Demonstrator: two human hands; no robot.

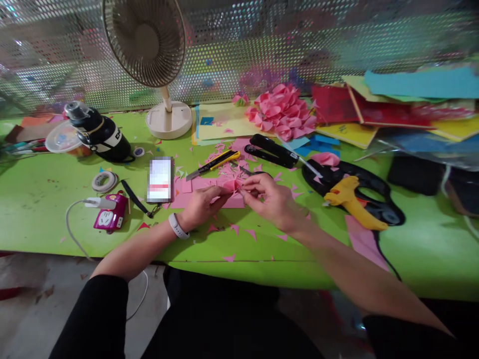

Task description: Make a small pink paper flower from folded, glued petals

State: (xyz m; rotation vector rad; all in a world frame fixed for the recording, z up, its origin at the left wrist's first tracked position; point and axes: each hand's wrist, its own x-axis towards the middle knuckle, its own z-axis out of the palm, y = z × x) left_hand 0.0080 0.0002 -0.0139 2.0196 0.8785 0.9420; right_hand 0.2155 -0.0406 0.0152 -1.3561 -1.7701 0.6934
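A small folded piece of pink paper [231, 185] is held between my two hands above the middle of the table. My left hand [202, 203] pinches it from the left, thumb and fingers closed. From the right, my right hand [272, 199] closes its fingertips on the paper's other edge. Under them lie pink paper strips [179, 200] and many pointed pink scraps. Just beyond, a yellow and black utility knife [215, 163] rests on the scraps. Behind my right fingers a dark tool, perhaps scissors, is partly hidden.
A heap of pink paper petals [282, 112] stands at the back, near a fan [168, 119]. On the right are a black stapler [273, 151] and a yellow glue gun [354, 199]. A phone [160, 179], tape roll [105, 181], black bottle [107, 137] and purple power adapter [109, 213] are left.
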